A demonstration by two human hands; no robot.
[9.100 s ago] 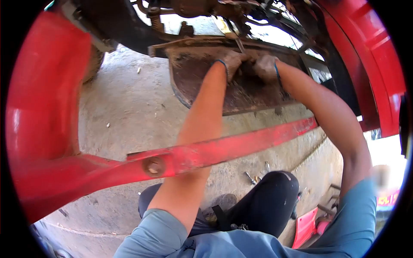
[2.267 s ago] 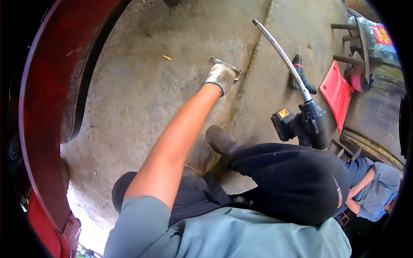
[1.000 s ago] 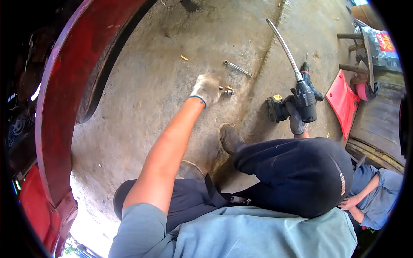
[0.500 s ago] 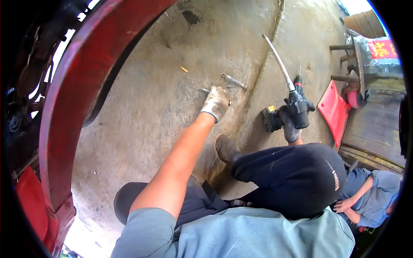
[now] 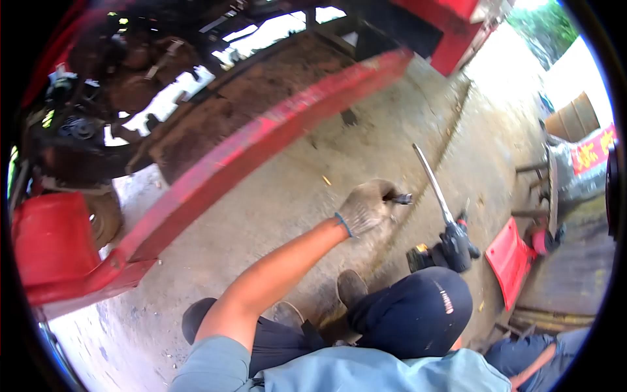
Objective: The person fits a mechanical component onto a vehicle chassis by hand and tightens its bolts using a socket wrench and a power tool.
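My left hand (image 5: 366, 206), in a pale, dirty work glove, is raised above the concrete floor with its fingers closed round a short, dark metal socket (image 5: 402, 198). The socket's shiny end sticks out to the right. Beyond my right knee is a black cordless power tool (image 5: 455, 249) with a long silver extension bar (image 5: 432, 179) pointing away from me. Its battery (image 5: 418, 257) shows beside the knee. The knee covers the tool's handle area, and my right hand is hidden. Behind the tool, part of a second drill (image 5: 463, 221) with a red collar shows.
A curved red metal beam (image 5: 261, 134) crosses the left side, with dark machinery (image 5: 130, 91) behind it. On the right are a red panel (image 5: 508, 261), a wooden bench (image 5: 552, 183) and a barrel (image 5: 573, 118). A seated person (image 5: 522, 362) is at the lower right.
My left hand has come up from the floor and now has the socket in it. My view has swung left, showing more of the beam. My right hand, earlier on the power tool, is now hidden.
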